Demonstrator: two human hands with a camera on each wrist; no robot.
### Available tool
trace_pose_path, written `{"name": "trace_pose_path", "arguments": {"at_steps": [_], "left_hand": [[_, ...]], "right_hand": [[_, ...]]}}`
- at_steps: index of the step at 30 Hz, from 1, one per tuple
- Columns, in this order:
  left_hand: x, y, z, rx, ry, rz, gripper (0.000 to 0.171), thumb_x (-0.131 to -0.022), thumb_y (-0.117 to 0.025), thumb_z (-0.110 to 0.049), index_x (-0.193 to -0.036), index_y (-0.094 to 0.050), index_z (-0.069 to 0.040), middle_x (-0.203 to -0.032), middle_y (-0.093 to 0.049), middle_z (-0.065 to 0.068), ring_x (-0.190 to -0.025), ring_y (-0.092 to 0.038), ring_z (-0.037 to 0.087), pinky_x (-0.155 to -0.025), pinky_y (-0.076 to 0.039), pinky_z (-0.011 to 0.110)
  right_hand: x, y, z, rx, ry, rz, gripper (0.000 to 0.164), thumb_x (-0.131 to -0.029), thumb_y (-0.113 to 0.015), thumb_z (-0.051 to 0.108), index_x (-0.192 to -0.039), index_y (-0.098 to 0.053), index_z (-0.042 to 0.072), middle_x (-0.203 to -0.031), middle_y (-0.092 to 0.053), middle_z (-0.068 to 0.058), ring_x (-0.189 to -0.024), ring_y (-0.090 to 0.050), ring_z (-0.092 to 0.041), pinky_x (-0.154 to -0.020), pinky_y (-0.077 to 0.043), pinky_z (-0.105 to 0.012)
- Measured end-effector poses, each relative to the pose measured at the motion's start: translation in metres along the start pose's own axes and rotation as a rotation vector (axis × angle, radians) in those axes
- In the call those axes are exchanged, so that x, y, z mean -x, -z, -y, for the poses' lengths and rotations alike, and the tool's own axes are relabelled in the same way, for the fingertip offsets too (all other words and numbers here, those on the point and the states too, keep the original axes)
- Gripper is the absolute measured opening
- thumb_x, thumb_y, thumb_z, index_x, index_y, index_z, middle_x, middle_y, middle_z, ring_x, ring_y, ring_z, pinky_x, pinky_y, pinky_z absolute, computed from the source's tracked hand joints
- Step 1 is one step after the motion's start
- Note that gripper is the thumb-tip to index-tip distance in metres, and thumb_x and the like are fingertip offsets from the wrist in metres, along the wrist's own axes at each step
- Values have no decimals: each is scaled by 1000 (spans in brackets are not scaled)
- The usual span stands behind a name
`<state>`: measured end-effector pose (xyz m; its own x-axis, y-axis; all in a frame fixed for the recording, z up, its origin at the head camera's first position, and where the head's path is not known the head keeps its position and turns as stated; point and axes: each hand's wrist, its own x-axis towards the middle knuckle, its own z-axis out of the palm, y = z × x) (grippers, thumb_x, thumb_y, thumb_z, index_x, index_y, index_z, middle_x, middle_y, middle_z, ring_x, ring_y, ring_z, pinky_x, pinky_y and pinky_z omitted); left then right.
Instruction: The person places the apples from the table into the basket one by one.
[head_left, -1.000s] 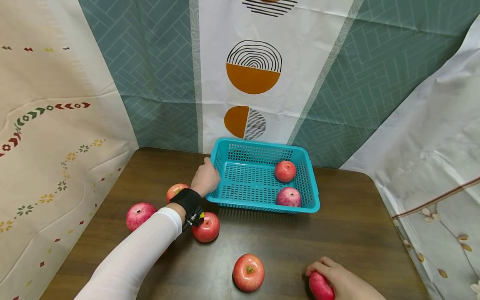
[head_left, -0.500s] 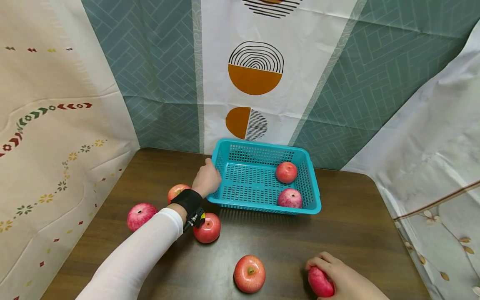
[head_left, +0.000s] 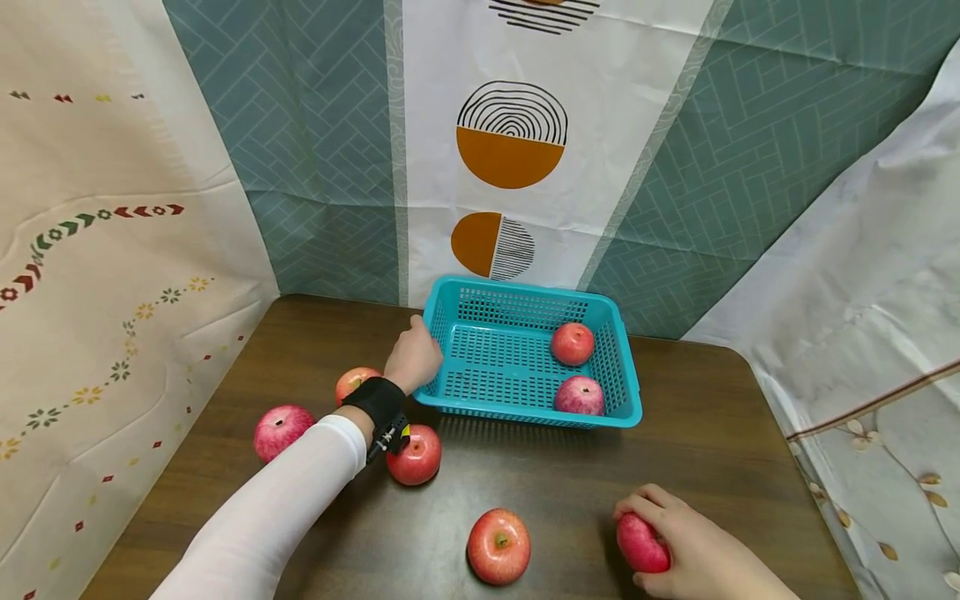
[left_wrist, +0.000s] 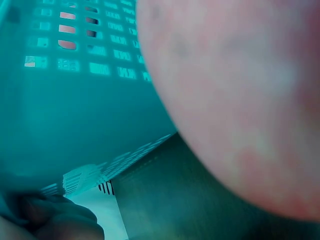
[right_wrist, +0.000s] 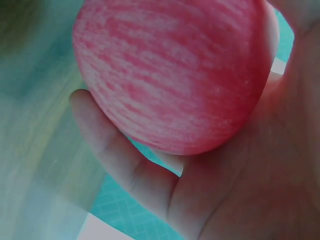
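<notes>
My left hand [head_left: 414,357] grips the left end of a turquoise plastic basket [head_left: 495,410], its fingers curled over the rim. In the left wrist view the basket's perforated wall [left_wrist: 85,115] fills the left side, with a few fingers [left_wrist: 65,220] at the bottom corner. At the front right of the table, my right hand [head_left: 686,542] holds a pinkish-red apple [head_left: 641,543], fingers and thumb wrapped round it. The right wrist view shows that striped apple [right_wrist: 175,75] resting against the palm and fingers. Two apples, one red [head_left: 572,344] and one pink-streaked [head_left: 579,396], lie in the basket's right end.
On the brown table [head_left: 570,475] lie a red apple [head_left: 498,547] at front centre, another [head_left: 415,456] by the left wrist, an orange-red one [head_left: 356,383] behind it and a pink one [head_left: 283,432] farther left. Patterned cloths [head_left: 330,167] hang round the back and sides.
My right hand, with the apple in its grasp, has shifted slightly up and away from the front edge. The left hand and the basket stay put.
</notes>
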<state>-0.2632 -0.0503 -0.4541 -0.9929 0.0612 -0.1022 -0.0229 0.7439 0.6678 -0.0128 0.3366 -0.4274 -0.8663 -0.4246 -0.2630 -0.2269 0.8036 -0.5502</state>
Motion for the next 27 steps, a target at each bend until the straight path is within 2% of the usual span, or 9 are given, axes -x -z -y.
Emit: {"name": "trace_pose_path", "arguments": {"at_steps": [5, 11, 21, 27], "left_hand": [[1, 0, -1, -8, 11, 1, 46, -112, -49, -15, -147, -33, 10, -105, -68, 28, -81, -73, 37, -67, -58, 47], [1, -1, -1, -10, 12, -2, 46, -112, -48, -15, -148, -33, 9, -106, -68, 29, -82, -73, 38, -68, -58, 48], [0, 1, -1, -18, 6, -1, 44, -111, -47, -15, -145, -34, 10, -107, -68, 30, -84, -73, 38, -69, -59, 48], [1, 0, -1, -19, -2, -3, 43, -112, -48, -15, -145, -34, 10, -106, -68, 30, -81, -73, 38, -66, -57, 47]], "right_hand": [[-6, 5, 5, 109, 89, -104, 65, -75, -97, 28, -128, -62, 39, -119, -55, 16, -103, -58, -11, -69, -56, -24], [-14, 11, 11, 124, 105, -96, 68, -73, -98, 31, -128, -61, 43, -121, -54, 17, -103, -58, -12, -68, -56, -25], [-28, 22, 18, 171, 220, -167, 70, -71, -99, 25, -128, -61, 40, -126, -54, 16, -101, -59, -8, -71, -56, -26], [-38, 30, 25, 151, 248, -164, 70, -72, -99, 23, -127, -60, 42, -126, -53, 19, -103, -59, -7, -74, -57, -26]]}}
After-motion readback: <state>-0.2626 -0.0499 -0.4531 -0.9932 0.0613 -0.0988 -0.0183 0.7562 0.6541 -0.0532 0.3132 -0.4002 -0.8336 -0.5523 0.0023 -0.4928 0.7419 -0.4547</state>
